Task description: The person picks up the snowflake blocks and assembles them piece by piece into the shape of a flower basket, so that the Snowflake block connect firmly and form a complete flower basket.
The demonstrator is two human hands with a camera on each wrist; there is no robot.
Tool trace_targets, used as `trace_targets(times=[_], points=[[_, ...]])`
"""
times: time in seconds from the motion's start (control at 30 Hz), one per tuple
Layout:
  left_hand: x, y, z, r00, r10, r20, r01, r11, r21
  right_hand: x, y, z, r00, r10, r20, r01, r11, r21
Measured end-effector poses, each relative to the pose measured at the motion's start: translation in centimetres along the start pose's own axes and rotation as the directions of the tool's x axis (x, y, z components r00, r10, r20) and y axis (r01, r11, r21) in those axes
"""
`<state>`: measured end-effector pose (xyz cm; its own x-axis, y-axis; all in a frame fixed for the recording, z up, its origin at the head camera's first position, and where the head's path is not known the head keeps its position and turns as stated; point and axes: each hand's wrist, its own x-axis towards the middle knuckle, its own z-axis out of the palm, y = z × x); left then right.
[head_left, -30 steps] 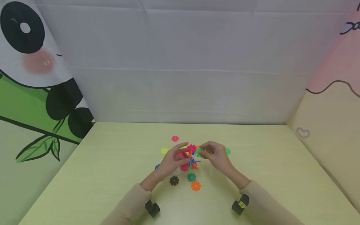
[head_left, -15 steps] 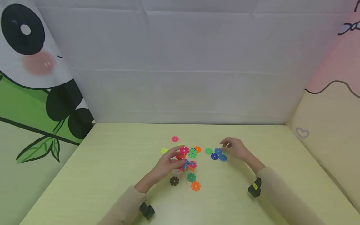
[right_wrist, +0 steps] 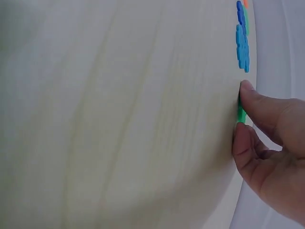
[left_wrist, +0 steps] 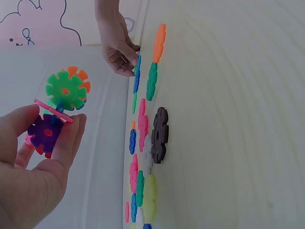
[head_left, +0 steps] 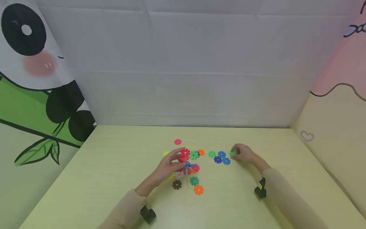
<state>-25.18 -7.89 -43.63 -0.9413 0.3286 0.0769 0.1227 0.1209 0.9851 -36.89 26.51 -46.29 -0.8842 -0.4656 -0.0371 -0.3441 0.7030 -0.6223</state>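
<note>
My left hand (head_left: pixel 168 167) holds up a cluster of interlocked notched plastic discs (left_wrist: pixel 66 90), pinched between thumb and fingers. Purple, pink, green, orange and blue discs show in it, slotted together at angles; my fingers hide part of it. Off to the right, my right hand (head_left: pixel 245 154) is down at the table, thumb and fingertips pinching the edges of a single green notched disc (right_wrist: pixel 241 110). In the head view that green disc shows just left of the fingertips.
Left of the right hand lie several blue discs (head_left: pixel 218 159) and another green disc (head_left: pixel 212 154). Nearer me are an orange disc (head_left: pixel 198 190), a dark green disc (head_left: pixel 194 181) and a black disc (head_left: pixel 177 184). A pink disc (head_left: pixel 178 142) lies farther back, before the white backdrop (head_left: pixel 188 95).
My right hand has left the cluster, swung right and lowered onto the green disc, which it now pinches. The left hand has shifted slightly left, carrying the cluster.
</note>
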Motion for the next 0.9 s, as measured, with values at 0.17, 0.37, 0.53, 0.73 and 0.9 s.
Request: trace_targets(times=[0.17,0.37,0.53,0.73,0.9], points=[[-0.1,0.3,0.2,1.000,0.000,-0.003,0.000,1.000,-0.001,0.0,0.3,0.0,1.000,-0.028,0.005,0.028,1.000,0.001],[0.0,0.3,0.6,1.000,0.009,-0.013,-0.009,1.000,-0.015,-0.6,-1.5,0.3,0.991,-0.100,-0.094,0.103,0.994,0.034],[0.4,0.4,1.3,0.999,0.007,-0.043,-0.009,0.999,-0.038,-1.8,-6.9,1.6,0.961,-0.162,-0.224,0.215,0.947,0.238],[0.8,0.9,1.9,0.995,0.013,-0.102,-0.017,0.999,-0.037,-3.0,-12.4,3.8,0.962,-0.126,-0.242,0.226,0.865,0.448],[0.6,1.1,2.2,0.993,0.018,-0.119,-0.024,0.999,-0.047,-3.0,-13.3,5.1,0.955,-0.096,-0.280,0.221,0.861,0.458]])
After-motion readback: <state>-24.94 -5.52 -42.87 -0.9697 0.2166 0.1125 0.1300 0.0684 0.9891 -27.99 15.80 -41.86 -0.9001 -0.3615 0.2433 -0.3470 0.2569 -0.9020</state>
